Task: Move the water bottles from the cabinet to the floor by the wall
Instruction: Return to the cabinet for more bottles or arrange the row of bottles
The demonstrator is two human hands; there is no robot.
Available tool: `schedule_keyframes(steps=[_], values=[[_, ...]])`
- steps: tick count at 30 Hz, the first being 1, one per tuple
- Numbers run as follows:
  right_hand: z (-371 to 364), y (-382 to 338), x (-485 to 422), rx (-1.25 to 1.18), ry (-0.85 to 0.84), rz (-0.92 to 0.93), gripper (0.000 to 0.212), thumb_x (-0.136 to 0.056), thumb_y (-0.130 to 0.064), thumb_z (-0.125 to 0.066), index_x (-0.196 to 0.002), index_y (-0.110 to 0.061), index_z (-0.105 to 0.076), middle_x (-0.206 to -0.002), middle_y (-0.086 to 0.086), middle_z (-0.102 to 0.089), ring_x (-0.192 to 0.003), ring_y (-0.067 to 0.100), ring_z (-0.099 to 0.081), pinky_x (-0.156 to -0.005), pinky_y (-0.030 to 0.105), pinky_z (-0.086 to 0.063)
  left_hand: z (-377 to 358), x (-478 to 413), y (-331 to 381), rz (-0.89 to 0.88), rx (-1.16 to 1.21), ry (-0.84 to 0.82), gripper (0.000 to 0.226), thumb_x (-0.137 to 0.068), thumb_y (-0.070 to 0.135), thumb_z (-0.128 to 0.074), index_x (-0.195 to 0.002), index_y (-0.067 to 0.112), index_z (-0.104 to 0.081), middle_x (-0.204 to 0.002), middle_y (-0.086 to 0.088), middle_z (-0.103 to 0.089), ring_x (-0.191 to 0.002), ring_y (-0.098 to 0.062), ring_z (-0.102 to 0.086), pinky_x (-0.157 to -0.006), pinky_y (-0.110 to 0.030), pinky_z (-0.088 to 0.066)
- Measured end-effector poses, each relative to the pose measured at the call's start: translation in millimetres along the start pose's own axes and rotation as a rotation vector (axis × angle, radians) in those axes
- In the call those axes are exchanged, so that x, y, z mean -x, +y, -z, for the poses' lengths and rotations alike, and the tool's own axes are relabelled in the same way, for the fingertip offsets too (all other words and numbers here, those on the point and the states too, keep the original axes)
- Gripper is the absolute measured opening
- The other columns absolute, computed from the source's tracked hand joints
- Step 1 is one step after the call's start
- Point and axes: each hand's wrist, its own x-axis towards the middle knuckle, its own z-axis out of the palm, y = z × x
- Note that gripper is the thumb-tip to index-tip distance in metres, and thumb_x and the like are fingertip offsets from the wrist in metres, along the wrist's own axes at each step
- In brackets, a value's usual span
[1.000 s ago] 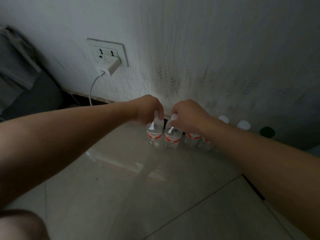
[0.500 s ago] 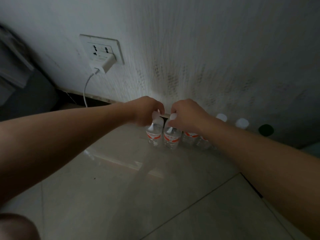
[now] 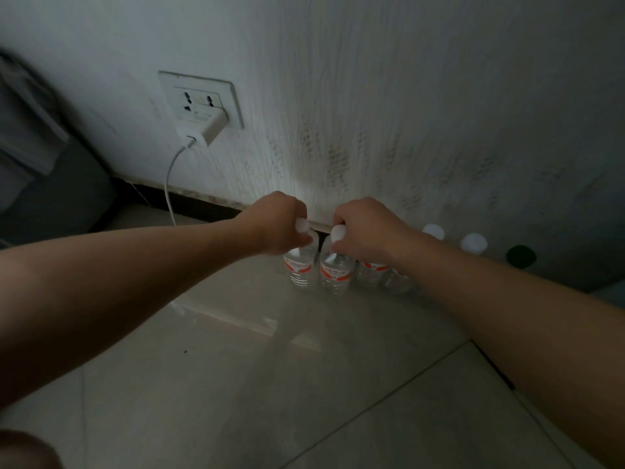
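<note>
A row of clear water bottles with red-and-white labels stands on the tiled floor against the white wall (image 3: 406, 96). My left hand (image 3: 274, 228) grips the neck of the leftmost bottle (image 3: 299, 269), just under its white cap. My right hand (image 3: 365, 231) grips the neck of the second bottle (image 3: 334, 274) the same way. Both bottles stand upright, side by side. To the right, two more labelled bottles (image 3: 372, 272) are partly hidden by my right forearm. Two white caps (image 3: 473, 243) and one dark cap (image 3: 521, 256) show beyond it.
A wall socket (image 3: 203, 99) holds a white charger (image 3: 206, 130) whose cable hangs down to the dark skirting. Something grey and soft (image 3: 50, 191) fills the left edge. Pale glossy floor tiles (image 3: 270, 384) lie in front of the bottles.
Both hands stay on the same two bottle necks; the view has shifted slightly, and the bottles look unmoved on the floor.
</note>
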Motion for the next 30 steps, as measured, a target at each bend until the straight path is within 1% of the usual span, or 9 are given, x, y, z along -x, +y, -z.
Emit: schedule_keyframes(steps=[2, 7, 9, 12, 16, 20, 24, 27, 30], values=[[0.5, 1.1, 0.9, -0.011, 0.003, -0.010, 0.018, -0.080, -0.023, -0.072, -0.096, -0.018, -0.066, -0.091, 0.000, -0.064, -0.079, 0.016, -0.060, -0.064, 0.030, -0.048, 2.3, -0.7, -1.0, 0.013, 0.030, -0.005, 0.021, -0.082, 0.038, -0.074, -0.093, 0.022, -0.067, -0.084, 0.005, -0.062, -0.083, -0.015, -0.060, -0.061, -0.023, -0.038], [0.3, 4.6, 3.8, -0.013, 0.018, -0.019, 0.019, -0.082, -0.026, -0.070, -0.099, -0.018, -0.067, -0.095, 0.000, -0.064, -0.086, 0.017, -0.060, -0.078, 0.037, -0.055, 5.2, 3.4, -3.9, -0.024, 0.035, -0.008, 0.027, -0.078, 0.025, -0.075, -0.104, 0.020, -0.071, -0.094, 0.004, -0.067, -0.088, -0.015, -0.061, -0.072, -0.027, -0.048], [-0.1, 6.5, 4.4, -0.017, 0.026, -0.021, 0.020, -0.080, -0.027, -0.071, -0.098, -0.018, -0.067, -0.095, -0.001, -0.064, -0.086, 0.017, -0.060, -0.077, 0.037, -0.055, 7.2, 4.0, -5.1, -0.035, 0.039, -0.021, 0.028, -0.076, 0.021, -0.074, -0.104, 0.020, -0.072, -0.097, 0.002, -0.070, -0.091, -0.016, -0.064, -0.077, -0.031, -0.053], [0.2, 7.3, 4.7, -0.013, 0.032, -0.020, 0.019, -0.080, -0.025, -0.071, -0.097, -0.017, -0.067, -0.094, 0.000, -0.065, -0.084, 0.017, -0.061, -0.075, 0.036, -0.056, 10.3, 3.9, -4.0, -0.034, 0.043, -0.021, 0.031, -0.077, 0.016, -0.072, -0.108, 0.020, -0.072, -0.102, 0.002, -0.071, -0.094, -0.016, -0.064, -0.081, -0.030, -0.053], [1.2, 6.4, 5.4, -0.016, 0.031, -0.022, 0.021, -0.080, -0.026, -0.071, -0.099, -0.017, -0.068, -0.094, 0.001, -0.066, -0.085, 0.018, -0.062, -0.076, 0.037, -0.056, 10.4, 2.3, -1.2, -0.048, 0.030, -0.028, 0.032, -0.078, 0.013, -0.069, -0.108, 0.022, -0.072, -0.100, 0.004, -0.070, -0.095, -0.015, -0.064, -0.079, -0.027, -0.050], [1.6, 6.2, 7.0, -0.039, 0.017, -0.040, 0.025, -0.080, -0.027, -0.072, -0.103, -0.019, -0.066, -0.098, -0.001, -0.064, -0.089, 0.018, -0.061, -0.078, 0.036, -0.055, 9.3, 2.8, 2.0, -0.114, -0.004, -0.051, 0.028, -0.080, 0.012, -0.065, -0.105, 0.023, -0.072, -0.099, 0.003, -0.071, -0.091, -0.015, -0.063, -0.078, -0.028, -0.049], [0.5, 5.6, 7.2, -0.049, 0.023, -0.054, 0.018, -0.082, -0.026, -0.070, -0.099, -0.020, -0.066, -0.097, -0.002, -0.064, -0.088, 0.016, -0.060, -0.079, 0.037, -0.054, 10.5, 1.9, 5.2, -0.130, -0.007, -0.068, 0.033, -0.081, 0.007, -0.058, -0.108, 0.022, -0.071, -0.101, 0.002, -0.067, -0.093, -0.015, -0.059, -0.079, -0.028, -0.046], [-0.2, 5.2, 6.3, -0.046, 0.021, -0.048, 0.018, -0.082, -0.026, -0.069, -0.098, -0.020, -0.065, -0.098, -0.001, -0.063, -0.088, 0.017, -0.059, -0.074, 0.033, -0.050, 9.7, -0.7, 5.3, -0.120, -0.003, -0.080, 0.035, -0.081, 0.007, -0.058, -0.109, 0.024, -0.070, -0.104, 0.002, -0.066, -0.095, -0.016, -0.059, -0.081, -0.031, -0.050], [0.3, 4.5, 6.9, -0.065, 0.030, -0.051, 0.019, -0.082, -0.027, -0.069, -0.100, -0.020, -0.065, -0.099, -0.001, -0.063, -0.089, 0.018, -0.059, -0.077, 0.035, -0.052, 7.9, -2.0, 4.2, -0.097, -0.013, -0.093, 0.039, -0.079, 0.006, -0.060, -0.110, 0.029, -0.069, -0.104, 0.004, -0.064, -0.098, -0.017, -0.059, -0.082, -0.033, -0.052]])
